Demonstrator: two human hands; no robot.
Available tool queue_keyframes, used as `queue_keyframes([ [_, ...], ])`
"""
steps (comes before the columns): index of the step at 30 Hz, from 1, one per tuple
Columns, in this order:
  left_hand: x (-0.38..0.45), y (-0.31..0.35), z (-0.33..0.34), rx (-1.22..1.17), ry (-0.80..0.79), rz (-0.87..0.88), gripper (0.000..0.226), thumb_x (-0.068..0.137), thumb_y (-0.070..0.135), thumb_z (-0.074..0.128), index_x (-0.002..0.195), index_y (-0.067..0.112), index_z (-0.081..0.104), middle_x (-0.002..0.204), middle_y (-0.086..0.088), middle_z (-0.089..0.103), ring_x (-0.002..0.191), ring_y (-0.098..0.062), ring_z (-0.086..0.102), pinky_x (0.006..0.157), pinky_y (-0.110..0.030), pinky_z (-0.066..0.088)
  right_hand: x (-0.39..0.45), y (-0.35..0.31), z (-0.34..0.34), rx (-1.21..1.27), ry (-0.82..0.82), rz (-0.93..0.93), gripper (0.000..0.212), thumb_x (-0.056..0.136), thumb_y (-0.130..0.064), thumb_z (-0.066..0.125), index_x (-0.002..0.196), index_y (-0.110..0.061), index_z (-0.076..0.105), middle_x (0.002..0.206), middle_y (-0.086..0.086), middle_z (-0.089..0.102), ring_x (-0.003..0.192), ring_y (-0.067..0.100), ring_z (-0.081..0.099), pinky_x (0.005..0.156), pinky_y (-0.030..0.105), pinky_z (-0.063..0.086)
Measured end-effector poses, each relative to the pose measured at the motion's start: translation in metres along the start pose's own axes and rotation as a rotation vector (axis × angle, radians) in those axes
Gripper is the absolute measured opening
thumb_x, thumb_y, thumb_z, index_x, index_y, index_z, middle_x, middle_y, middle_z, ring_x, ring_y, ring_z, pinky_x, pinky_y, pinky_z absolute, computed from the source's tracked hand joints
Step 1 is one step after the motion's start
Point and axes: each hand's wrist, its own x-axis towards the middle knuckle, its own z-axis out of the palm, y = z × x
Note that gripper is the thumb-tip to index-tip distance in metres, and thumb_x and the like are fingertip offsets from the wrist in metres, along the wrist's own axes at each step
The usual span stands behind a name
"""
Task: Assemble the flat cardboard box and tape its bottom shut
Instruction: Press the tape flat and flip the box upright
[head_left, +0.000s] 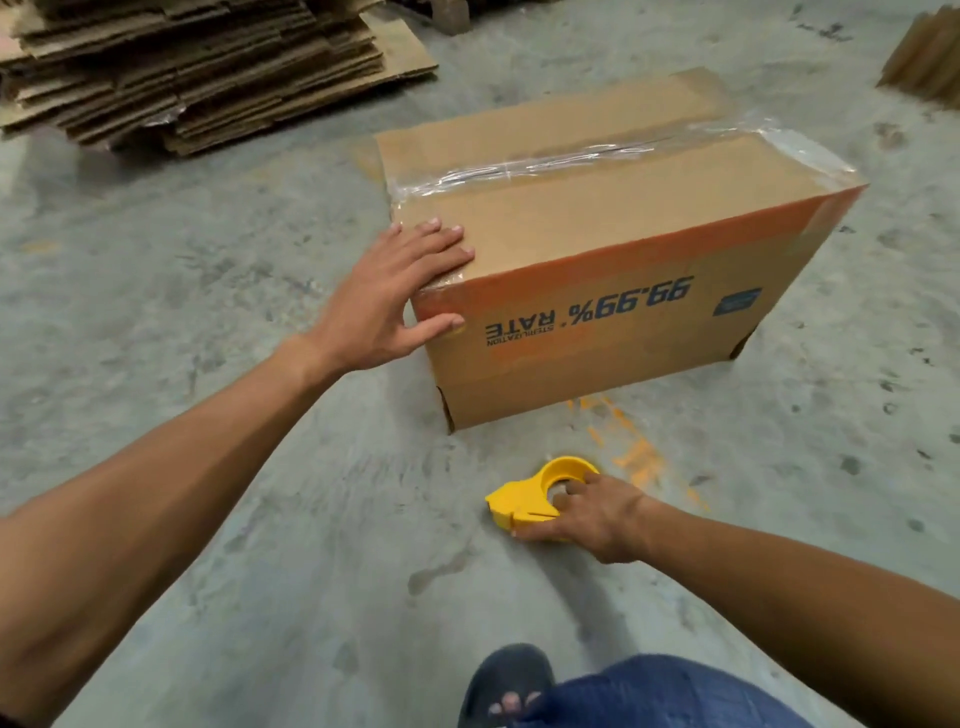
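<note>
box (597, 270): upside down on the floor at 12 o'clock, taped seam up, long axis 10 to 4
left hand (400, 291): fingers flat on the box's near corner
right hand (597, 514): grasping the tape dispenser (535, 499) at 6 o'clock of the box
nearer: left hand

A grey concrete floor (208, 291), scuffed, stained and marked with orange paint splashes (631, 447), fills the view, with a tall stack of flattened cardboard sheets (197, 67) at the far left and another cardboard pile (924, 62) at the far right edge.
</note>
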Motion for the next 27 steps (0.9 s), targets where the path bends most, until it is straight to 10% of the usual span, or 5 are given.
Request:
queue_keyframes([
  [6, 0.000, -0.006, 0.013, 0.008, 0.170, 0.058, 0.054, 0.088, 0.044, 0.066, 0.132, 0.013, 0.058, 0.142, -0.004, 0.053, 0.138, -0.022, 0.042, 0.113, -0.053, 0.027, -0.020, 0.020, -0.099, 0.450, -0.318, -0.001, 0.036, 0.096, -0.022, 0.055, 0.129, -0.028, 0.066, 0.128, 0.001, 0.066, 0.094, 0.016, 0.055, 0.077, 0.024, 0.041],
  [16, 0.010, 0.029, 0.027, -0.397, 0.434, -0.301, 0.034, 0.099, 0.019, 0.042, 0.120, 0.012, 0.068, 0.128, 0.003, 0.064, 0.132, -0.013, 0.049, 0.117, -0.047, 0.023, -0.098, 0.144, -0.267, 0.892, 0.573, 0.090, 0.026, 0.098, -0.018, 0.049, 0.112, -0.022, 0.071, 0.081, 0.006, 0.070, 0.064, 0.020, 0.068, 0.045, 0.025, 0.044],
  [20, 0.025, 0.037, 0.007, -0.571, 0.284, -0.524, 0.041, 0.098, 0.019, 0.046, 0.137, 0.021, 0.054, 0.151, 0.013, 0.040, 0.142, -0.001, 0.029, 0.118, -0.025, 0.020, -0.081, 0.211, -0.246, 0.655, 0.900, 0.286, 0.034, 0.097, -0.022, 0.050, 0.128, -0.026, 0.063, 0.103, 0.003, 0.069, 0.098, 0.023, 0.065, 0.075, 0.028, 0.047],
  [27, 0.067, 0.020, -0.009, -0.175, -0.136, -0.797, 0.062, 0.100, 0.046, 0.034, 0.154, 0.018, 0.023, 0.163, 0.003, 0.009, 0.150, -0.011, 0.000, 0.120, -0.028, 0.000, -0.071, 0.313, -0.188, 0.363, 0.750, 0.456, 0.056, 0.098, -0.054, 0.030, 0.149, -0.031, 0.039, 0.153, 0.006, 0.044, 0.137, 0.030, 0.040, 0.109, 0.048, 0.036],
])
